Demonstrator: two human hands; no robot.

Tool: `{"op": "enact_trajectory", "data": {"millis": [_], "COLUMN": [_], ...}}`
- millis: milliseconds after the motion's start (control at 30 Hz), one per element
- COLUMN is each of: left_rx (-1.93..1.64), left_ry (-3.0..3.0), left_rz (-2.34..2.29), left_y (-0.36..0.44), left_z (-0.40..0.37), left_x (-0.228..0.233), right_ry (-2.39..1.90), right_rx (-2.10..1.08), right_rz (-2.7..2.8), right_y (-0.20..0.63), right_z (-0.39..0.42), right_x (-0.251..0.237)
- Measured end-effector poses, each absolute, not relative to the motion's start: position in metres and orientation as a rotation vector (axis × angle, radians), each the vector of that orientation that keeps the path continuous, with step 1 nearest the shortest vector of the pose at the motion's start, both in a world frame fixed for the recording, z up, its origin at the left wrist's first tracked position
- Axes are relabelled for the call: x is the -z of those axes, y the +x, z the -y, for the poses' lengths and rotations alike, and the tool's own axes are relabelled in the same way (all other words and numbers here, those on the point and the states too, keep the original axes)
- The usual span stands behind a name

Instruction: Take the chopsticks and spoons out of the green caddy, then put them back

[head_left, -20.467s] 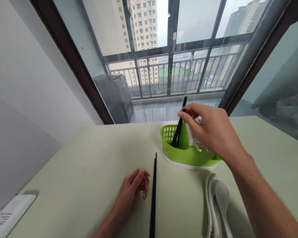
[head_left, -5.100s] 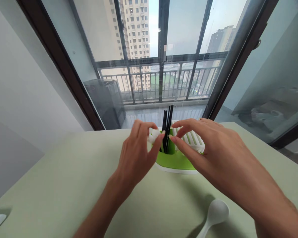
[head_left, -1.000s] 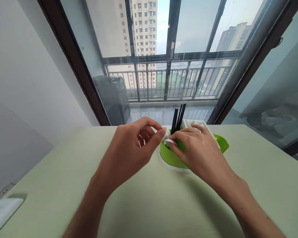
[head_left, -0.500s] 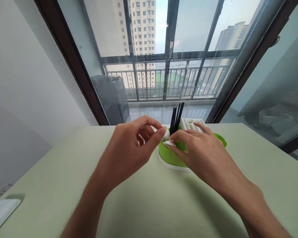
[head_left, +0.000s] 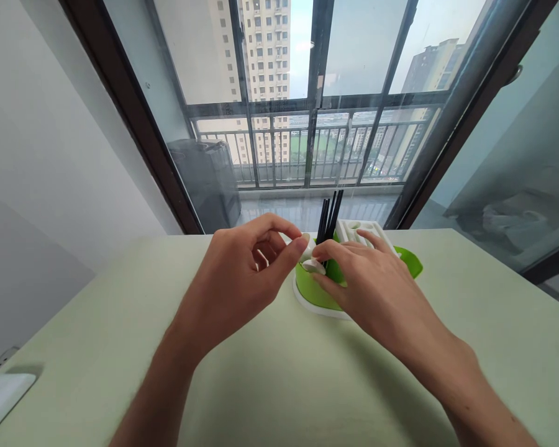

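From the head camera, both hands meet at the left end of a green cutlery holder (head_left: pixel 407 264) that sits on a white drip tray (head_left: pixel 314 304) toward the far middle of the pale green table (head_left: pixel 284 385). The left hand (head_left: pixel 242 279) has thumb and forefinger pinched together on a white spoon (head_left: pixel 309 247) at the holder's rim; the other fingers curl into the palm. The right hand (head_left: pixel 377 292) lies over the front of the holder, its thumb and forefinger closed on a second white spoon (head_left: pixel 315 267) just below the first. The two spoons sit very close; whether they touch cannot be told. Black chopsticks (head_left: pixel 328 214) stand upright in the holder's left compartment, just behind the fingertips, and a white slotted insert (head_left: pixel 361 231) fills the part to the right, partly under the right fingers.

The holder is near the table's far edge, which runs along the base of a large window (head_left: pixel 307 93) with a dark frame. Bare tabletop spreads wide to the left, right and front of the hands. At the near left edge lies a white remote (head_left: pixel 0 397), well apart from everything else.
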State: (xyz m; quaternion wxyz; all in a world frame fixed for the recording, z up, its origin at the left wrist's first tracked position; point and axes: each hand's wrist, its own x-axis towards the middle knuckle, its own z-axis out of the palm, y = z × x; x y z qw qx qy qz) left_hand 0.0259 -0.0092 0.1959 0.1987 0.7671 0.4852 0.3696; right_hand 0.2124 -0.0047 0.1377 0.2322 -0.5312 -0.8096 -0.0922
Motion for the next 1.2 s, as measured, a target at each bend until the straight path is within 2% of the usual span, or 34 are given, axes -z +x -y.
{"op": "enact_trajectory", "data": {"millis": [200,1200], "left_rx": [-1.029,-0.993], "left_ry": [2.148,2.171], "left_rz": [-1.343,-1.323], "left_y": [0.0254,0.0281], "left_z": [0.0084,0.0072], "left_x": [-0.1948,-0.1931], "right_ry": [-1.441,-1.445], "right_rx": [0.315,0.181], "right_rz": [2.216,2.209], "right_y": [0.2154,0.2128], "right_z": [0.0037,-0.0022], "right_x": [-0.136,-0.1309]}}
